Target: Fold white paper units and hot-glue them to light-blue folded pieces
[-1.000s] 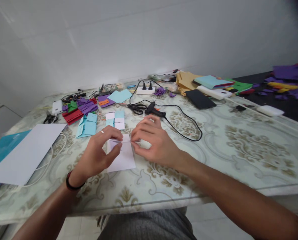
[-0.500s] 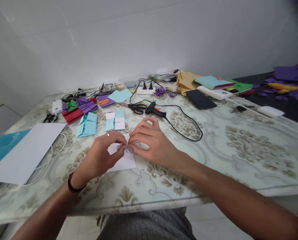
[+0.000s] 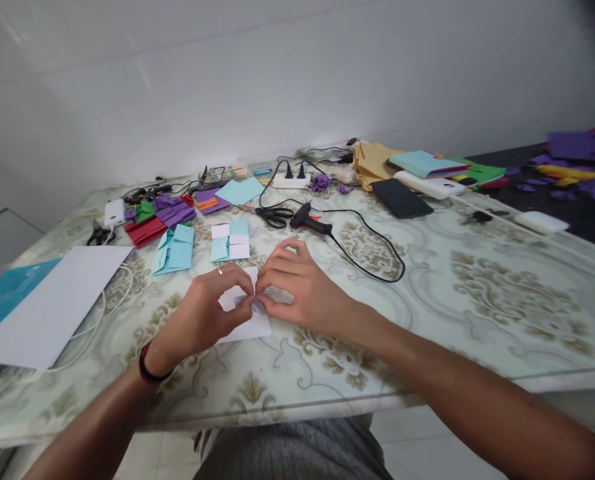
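Note:
A small sheet of white paper (image 3: pixel 251 328) lies on the patterned tablecloth (image 3: pixel 327 387) close in front of me. My left hand (image 3: pixel 217 303) pinches a raised part of it between thumb and forefinger. From the other side my right hand (image 3: pixel 297 287) pinches the same raised part, its fingertips against those of the left. The fingers hide most of the pinched spot. Just beyond my hands lie a folded light-blue and white paper piece (image 3: pixel 230 240) and a folded light-blue paper piece (image 3: pixel 174 249).
A black glue gun (image 3: pixel 310 220) with its cord and black scissors (image 3: pixel 273 217) lie beyond my right hand. White sheets (image 3: pixel 62 300) rest at left. A power strip (image 3: pixel 291 181), a black phone (image 3: pixel 402 198) and stacked coloured paper (image 3: pixel 427 163) are farther back.
Both hands keep pinching the white paper at nearly the same place. The left hand has shifted slightly to the right; the right hand's fingers have dipped a little.

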A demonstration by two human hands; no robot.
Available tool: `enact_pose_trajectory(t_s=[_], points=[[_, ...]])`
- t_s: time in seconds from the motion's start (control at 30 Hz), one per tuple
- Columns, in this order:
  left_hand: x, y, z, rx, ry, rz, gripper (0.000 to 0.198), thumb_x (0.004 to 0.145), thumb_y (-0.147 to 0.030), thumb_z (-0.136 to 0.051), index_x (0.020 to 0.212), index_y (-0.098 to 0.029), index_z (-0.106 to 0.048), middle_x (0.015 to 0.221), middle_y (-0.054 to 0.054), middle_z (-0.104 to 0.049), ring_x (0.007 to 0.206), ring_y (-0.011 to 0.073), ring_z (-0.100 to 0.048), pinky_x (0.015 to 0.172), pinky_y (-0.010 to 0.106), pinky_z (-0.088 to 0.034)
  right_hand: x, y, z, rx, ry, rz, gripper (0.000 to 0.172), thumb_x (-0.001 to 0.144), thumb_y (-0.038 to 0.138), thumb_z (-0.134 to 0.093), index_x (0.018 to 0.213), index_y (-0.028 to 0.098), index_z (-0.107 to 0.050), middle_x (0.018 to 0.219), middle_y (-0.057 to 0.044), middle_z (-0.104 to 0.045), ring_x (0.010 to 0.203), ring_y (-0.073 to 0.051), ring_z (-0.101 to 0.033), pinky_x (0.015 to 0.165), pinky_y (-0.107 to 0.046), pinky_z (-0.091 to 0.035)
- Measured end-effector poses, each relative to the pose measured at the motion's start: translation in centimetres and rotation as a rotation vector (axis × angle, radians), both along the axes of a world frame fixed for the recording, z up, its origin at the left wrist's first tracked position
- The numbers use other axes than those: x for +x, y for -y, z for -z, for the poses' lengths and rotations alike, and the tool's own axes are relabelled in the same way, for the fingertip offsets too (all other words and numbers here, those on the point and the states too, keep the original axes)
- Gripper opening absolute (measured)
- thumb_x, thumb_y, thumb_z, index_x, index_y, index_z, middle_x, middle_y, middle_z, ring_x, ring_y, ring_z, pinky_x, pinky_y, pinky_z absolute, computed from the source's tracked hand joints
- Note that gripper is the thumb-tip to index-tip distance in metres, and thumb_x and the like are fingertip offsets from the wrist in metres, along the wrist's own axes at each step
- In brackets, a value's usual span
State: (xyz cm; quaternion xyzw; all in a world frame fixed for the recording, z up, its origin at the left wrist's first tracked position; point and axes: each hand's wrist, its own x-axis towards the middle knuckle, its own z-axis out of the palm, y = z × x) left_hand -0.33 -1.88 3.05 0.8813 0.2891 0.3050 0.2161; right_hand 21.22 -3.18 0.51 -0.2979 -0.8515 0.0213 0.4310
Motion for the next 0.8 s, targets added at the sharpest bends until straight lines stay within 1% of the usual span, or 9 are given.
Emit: enact_pose_trajectory(t_s=[0.2,0.4,0.53,0.63,0.73,0.8], points=[[-0.4,-0.4,-0.4,-0.009,0.003,-0.019,0.013,0.089,-0.008,-0.065,0.087,-0.02,-0.065,0.09,0.002,-0.071,0.085,0.0168,-0.066,0.081,0.031,-0.051,0.3,0.1,-0.8,-0.011,-0.051,0.028,0.012,0.091,0.015,-0.065,0.083,0.022,-0.06,0.085,-0.001,-0.071,0.088,-0.02,-0.063,0.103,-0.044,-0.038],[-0.9,-0.7,-0.8,-0.055,-0.002,-0.029,0.017,0.084,-0.004,-0.065,0.085,-0.02,-0.065,0.089,0.0,-0.07,0.084,0.0151,-0.065,0.079,0.028,-0.049,0.7,0.1,-1.4,-0.075,-0.095,0.0,0.014,0.089,0.012,-0.066,0.082,0.022,-0.06,0.084,0.0,-0.07,0.084,-0.019,-0.063,0.103,-0.045,-0.037],[-1.3,-1.0,-1.1,-0.089,0.016,-0.034,0.018,0.082,-0.003,-0.065,0.084,-0.02,-0.067,0.09,0.0,-0.071,0.084,0.0151,-0.066,0.081,0.029,-0.05,0.9,0.0,-1.7,-0.123,-0.133,-0.009,0.013,0.088,0.013,-0.067,0.081,0.022,-0.061,0.083,0.0,-0.071,0.084,-0.019,-0.063,0.099,-0.043,-0.039],[-1.3,-1.0,-1.1,-0.091,0.031,-0.067,0.014,0.083,-0.006,-0.065,0.084,-0.02,-0.068,0.088,0.001,-0.071,0.082,0.0156,-0.066,0.078,0.029,-0.051,1.1,-0.2,-1.5,-0.176,-0.128,-0.007,0.012,0.087,0.013,-0.067,0.082,0.022,-0.061,0.085,0.0,-0.072,0.086,-0.019,-0.063,0.095,-0.042,-0.039],[-0.9,-0.9,-0.8,-0.049,0.025,-0.106,0.012,0.083,-0.008,-0.064,0.082,-0.02,-0.067,0.085,0.001,-0.07,0.079,0.0151,-0.065,0.075,0.029,-0.051,1.1,-0.4,-1.1,-0.185,-0.077,0.041,0.01,0.089,0.014,-0.069,0.086,0.022,-0.062,0.088,0.0,-0.073,0.09,-0.02,-0.064,0.1,-0.044,-0.036],[-0.6,-0.7,-0.6,0.006,-0.001,-0.127,0.013,0.082,-0.007,-0.062,0.082,-0.02,-0.065,0.084,0.001,-0.07,0.078,0.0151,-0.064,0.075,0.029,-0.051,0.9,-0.4,-0.8,-0.147,-0.045,0.072,0.009,0.089,0.016,-0.07,0.09,0.022,-0.064,0.091,-0.001,-0.074,0.094,-0.022,-0.065,0.106,-0.046,-0.032]])
